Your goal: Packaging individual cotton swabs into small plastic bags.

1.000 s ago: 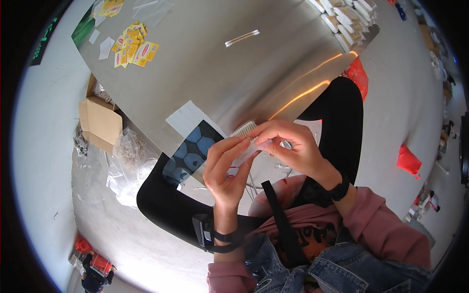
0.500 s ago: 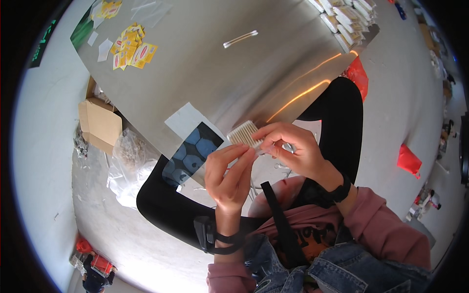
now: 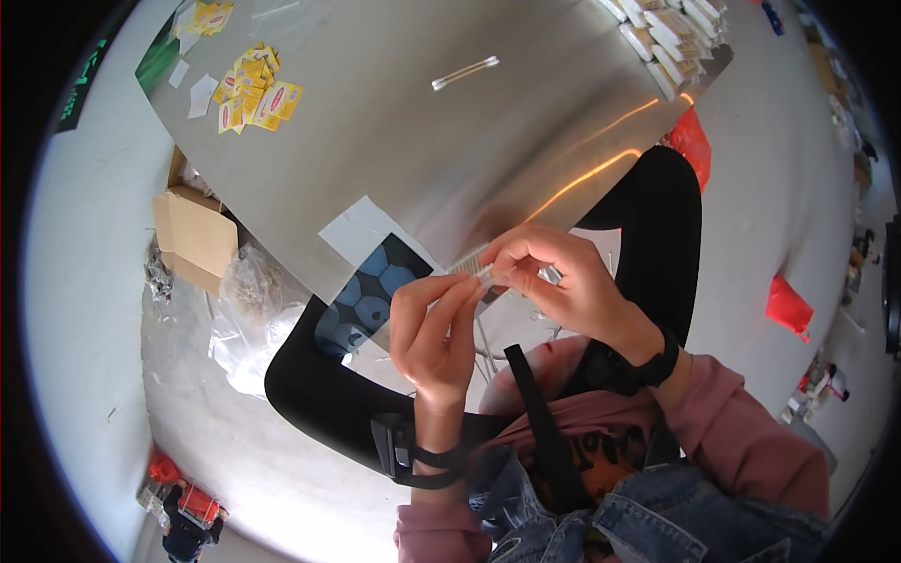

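Plastic pack of cotton swabs [image 3: 468, 260], pinched in fingertips of left hand [image 3: 434, 330] and right hand [image 3: 566, 281]; working its end seemingly calls for even tension.

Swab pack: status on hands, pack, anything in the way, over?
Left hand, right hand: both pinching near edge of swab pack. Pack partly hidden behind them. No obstruction visible.

On our grey table [image 3: 375, 141] we see yellow cards [image 3: 253, 89] at far left, cotton swabs [image 3: 465, 73], white packs [image 3: 671, 42] piled far right — and, nearer, white paper [image 3: 361, 227].
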Action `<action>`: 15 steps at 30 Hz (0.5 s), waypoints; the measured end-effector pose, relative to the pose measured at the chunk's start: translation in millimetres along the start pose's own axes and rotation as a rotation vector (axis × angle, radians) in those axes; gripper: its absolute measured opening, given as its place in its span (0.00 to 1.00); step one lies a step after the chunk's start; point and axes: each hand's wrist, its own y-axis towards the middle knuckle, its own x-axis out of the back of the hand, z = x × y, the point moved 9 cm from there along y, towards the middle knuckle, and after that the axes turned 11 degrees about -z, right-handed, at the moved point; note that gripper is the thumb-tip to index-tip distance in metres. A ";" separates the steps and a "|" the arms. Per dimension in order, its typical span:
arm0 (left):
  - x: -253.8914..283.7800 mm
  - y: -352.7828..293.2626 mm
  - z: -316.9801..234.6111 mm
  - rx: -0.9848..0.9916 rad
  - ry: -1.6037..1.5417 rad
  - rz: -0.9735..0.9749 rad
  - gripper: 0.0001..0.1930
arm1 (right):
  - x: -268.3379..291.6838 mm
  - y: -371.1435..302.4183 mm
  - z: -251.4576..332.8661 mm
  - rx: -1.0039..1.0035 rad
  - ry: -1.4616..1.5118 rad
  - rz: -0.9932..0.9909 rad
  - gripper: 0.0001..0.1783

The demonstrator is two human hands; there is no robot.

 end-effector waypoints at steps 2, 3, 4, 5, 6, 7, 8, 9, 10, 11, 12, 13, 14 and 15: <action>5.0 2.3 -11.3 -0.067 0.024 -0.015 0.10 | 0.4 -0.9 9.7 0.020 -0.036 0.014 0.03; 7.5 2.4 -19.0 -0.133 0.046 -0.029 0.09 | -0.3 -1.9 13.3 0.037 -0.073 0.027 0.03; 6.7 -0.7 -16.6 -0.132 0.047 -0.028 0.09 | -1.0 -3.0 9.7 0.036 -0.072 0.027 0.03; 3.9 -3.2 -7.3 -0.057 0.037 -0.019 0.08 | -0.8 -3.0 2.2 0.007 -0.062 0.019 0.02; 2.2 -4.7 0.4 0.018 0.028 -0.010 0.08 | 0.0 -2.3 -2.2 -0.022 -0.051 0.010 0.02; 4.0 -4.3 0.5 0.015 0.026 -0.013 0.08 | 0.9 -1.3 -0.9 -0.018 -0.052 0.011 0.02; 1.7 -1.8 1.5 0.021 0.004 0.034 0.11 | 1.8 0.9 -0.4 -0.019 -0.037 0.011 0.03; -0.7 0.4 2.1 0.027 -0.019 0.081 0.13 | 2.5 2.5 0.5 -0.021 -0.022 0.011 0.03; 1.2 3.2 1.2 0.024 -0.021 0.078 0.13 | 3.8 3.6 2.5 -0.017 -0.024 0.011 0.03; 4.2 3.3 5.2 0.111 -0.056 0.077 0.19 | 6.0 2.2 8.9 0.012 -0.013 0.011 0.03; 5.9 1.8 10.5 0.199 -0.093 0.076 0.24 | 8.2 0.6 15.5 0.041 -0.003 0.010 0.03; 6.8 0.1 10.8 0.201 -0.097 0.075 0.24 | 10.3 -1.2 19.5 0.040 -0.007 0.011 0.03; 5.8 -1.5 11.7 0.191 -0.065 0.104 0.27 | 9.1 -2.3 27.3 0.076 -0.022 0.033 0.03; 4.4 -3.6 12.7 0.182 -0.033 0.133 0.31 | 7.7 -4.1 34.9 0.112 -0.038 0.055 0.02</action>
